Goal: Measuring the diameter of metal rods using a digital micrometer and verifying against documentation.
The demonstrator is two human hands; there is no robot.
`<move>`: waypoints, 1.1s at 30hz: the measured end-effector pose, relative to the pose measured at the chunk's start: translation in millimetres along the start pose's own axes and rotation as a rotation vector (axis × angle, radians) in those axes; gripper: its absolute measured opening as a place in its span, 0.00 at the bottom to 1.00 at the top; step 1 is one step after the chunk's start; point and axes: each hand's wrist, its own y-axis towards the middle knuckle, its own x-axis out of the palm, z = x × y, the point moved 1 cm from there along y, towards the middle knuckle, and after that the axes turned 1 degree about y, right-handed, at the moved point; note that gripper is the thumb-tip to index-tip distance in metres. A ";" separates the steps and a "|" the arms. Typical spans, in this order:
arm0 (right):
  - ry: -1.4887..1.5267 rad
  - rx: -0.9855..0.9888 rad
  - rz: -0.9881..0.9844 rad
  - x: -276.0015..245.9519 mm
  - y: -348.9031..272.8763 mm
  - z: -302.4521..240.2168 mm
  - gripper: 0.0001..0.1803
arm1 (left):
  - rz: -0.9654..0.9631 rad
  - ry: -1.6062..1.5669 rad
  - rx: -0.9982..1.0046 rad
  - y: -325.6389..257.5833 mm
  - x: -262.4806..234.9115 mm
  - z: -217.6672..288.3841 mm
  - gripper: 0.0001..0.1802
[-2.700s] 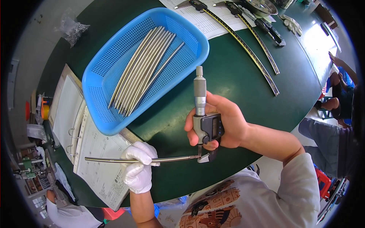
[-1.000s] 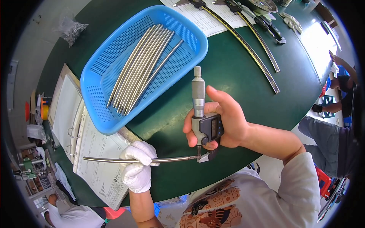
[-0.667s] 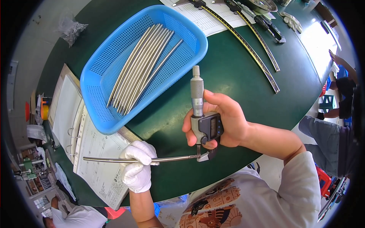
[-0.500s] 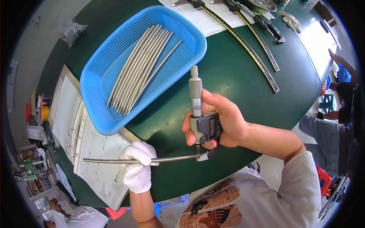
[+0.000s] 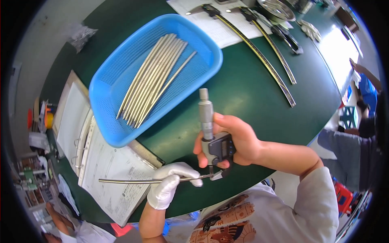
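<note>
My left hand [image 5: 168, 184], in a white glove, grips a thin metal rod [image 5: 125, 181] close to its right end. The rod lies level, its long free part reaching left over the binder's papers. Bare and closed, my right hand [image 5: 239, 139] holds a digital micrometer [image 5: 216, 148] upright by its frame, thumb at the sleeve. The rod's right tip sits at the micrometer's jaws, at the lower end of the tool; whether both jaws touch it I cannot tell. Beyond the hands, a blue plastic basket [image 5: 95, 87] holds several similar rods [image 5: 156, 77].
An open ring binder [image 5: 109, 174] with printed sheets lies at the left. Two digital calipers [image 5: 259, 54] and a paper sheet [image 5: 231, 36] are at the back, near a metal bowl [image 5: 277, 10] and white gloves [image 5: 310, 31]. Other people are at both sides.
My gloved left hand has slid right along the rod, nearer the micrometer. The rod has shifted slightly right. Hands, micrometer and basket all appear a little lower in view.
</note>
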 end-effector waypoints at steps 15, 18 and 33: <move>0.210 -0.036 -0.178 -19.5 0.3 3.4 0.26 | -0.160 -0.132 -0.138 1.3 -0.6 5.9 0.15; 0.170 -0.045 -0.263 -26.6 3.3 2.8 0.24 | -0.168 -0.094 -0.118 2.5 1.0 5.5 0.15; 0.142 -0.076 -0.123 -19.3 1.5 5.9 0.31 | -0.162 -0.036 -0.141 6.0 4.6 8.1 0.15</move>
